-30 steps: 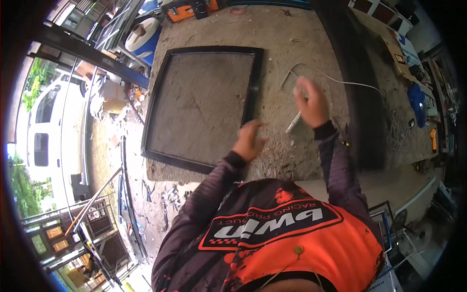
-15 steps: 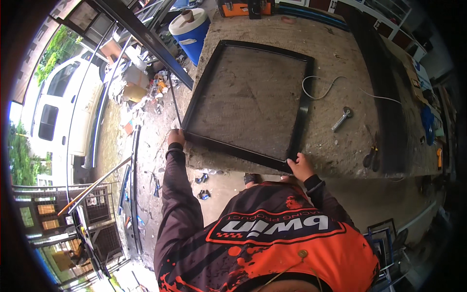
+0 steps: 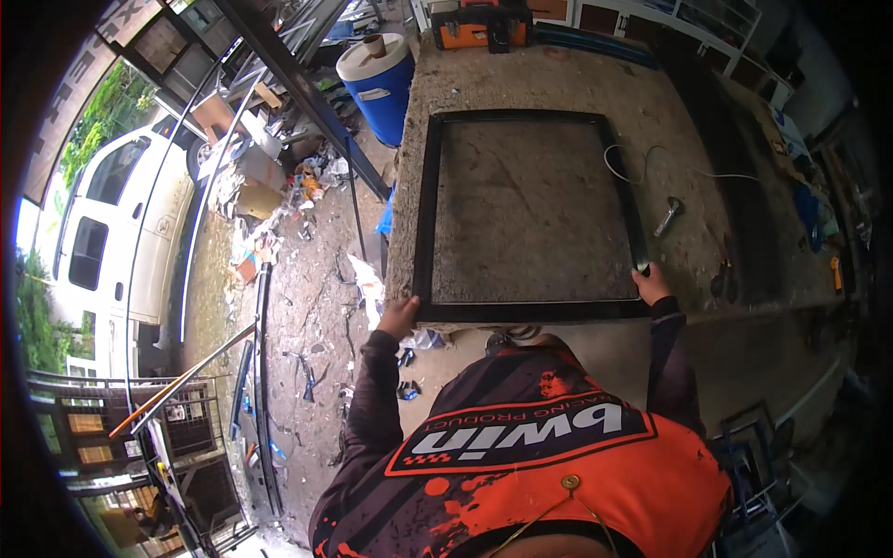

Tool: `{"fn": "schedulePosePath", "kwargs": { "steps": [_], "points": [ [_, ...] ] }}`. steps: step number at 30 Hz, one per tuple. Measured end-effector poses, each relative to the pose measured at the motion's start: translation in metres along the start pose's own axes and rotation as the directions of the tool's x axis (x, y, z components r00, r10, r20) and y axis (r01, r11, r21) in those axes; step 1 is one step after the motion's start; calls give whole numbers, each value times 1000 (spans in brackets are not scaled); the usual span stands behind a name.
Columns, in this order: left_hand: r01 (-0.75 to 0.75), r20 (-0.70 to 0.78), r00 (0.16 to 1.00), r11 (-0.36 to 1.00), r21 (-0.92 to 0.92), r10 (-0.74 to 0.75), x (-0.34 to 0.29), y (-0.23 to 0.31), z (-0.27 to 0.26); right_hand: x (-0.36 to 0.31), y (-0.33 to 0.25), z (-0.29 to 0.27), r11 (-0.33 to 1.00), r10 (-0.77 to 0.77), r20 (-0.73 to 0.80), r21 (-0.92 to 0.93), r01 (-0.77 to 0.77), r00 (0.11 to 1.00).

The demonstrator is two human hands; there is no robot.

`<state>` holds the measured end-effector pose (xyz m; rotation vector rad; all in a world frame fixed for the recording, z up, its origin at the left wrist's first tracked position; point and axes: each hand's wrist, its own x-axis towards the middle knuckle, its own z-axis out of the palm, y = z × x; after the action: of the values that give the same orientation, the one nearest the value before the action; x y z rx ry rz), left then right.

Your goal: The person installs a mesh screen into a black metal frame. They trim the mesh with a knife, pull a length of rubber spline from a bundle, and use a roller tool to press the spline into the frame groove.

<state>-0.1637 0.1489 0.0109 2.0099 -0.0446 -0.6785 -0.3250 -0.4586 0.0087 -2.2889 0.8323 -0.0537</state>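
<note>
Plainly, the black frame (image 3: 530, 312) lies on the tabletop (image 3: 539, 79) with its near side along the edge, and each grip is closed on it: the left hand (image 3: 398, 318) at the near left corner, the right hand (image 3: 654, 282) just above the near right one. It looks stiff and fairly light, perhaps slippery where it shines; the dark infill (image 3: 530, 205), seemingly thin mesh, would likely give or tear, so holding by the corners suits it best.

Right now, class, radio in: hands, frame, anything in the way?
Left hand gripping frame, near-left corner; right hand gripping right side, near end. Frame on bench. Cord crosses its right side.
</note>
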Motion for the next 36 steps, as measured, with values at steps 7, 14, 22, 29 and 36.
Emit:
{"fn": "schedulePosePath", "kwargs": {
  "steps": [7, 14, 22, 29, 36],
  "points": [
    [109, 223, 975, 918, -381, -24, -51, 52, 40, 84, -44, -43, 942, -194, -93, -297, 159, 977],
    [3, 260, 952, 841, -541, 163, -87, 167, 84, -85, -231, 10, 790, -118, -799, 285, 544, 590],
    [-430, 619, 594, 853, -295, 514, -85, 238, 144, -162, -229, -34, 18, 26, 102, 995, -102, 994],
    [222, 260, 961, 809, -544, -89, 24, 145, 96, -124, -126, -109, 88, -16, 32, 996, -30, 999],
    [46, 51, 999, 366, -929, 5, 56, 171, 197, -83, -69, -197, 218, -158, 36, 976, 0, 987]
  ]
}}
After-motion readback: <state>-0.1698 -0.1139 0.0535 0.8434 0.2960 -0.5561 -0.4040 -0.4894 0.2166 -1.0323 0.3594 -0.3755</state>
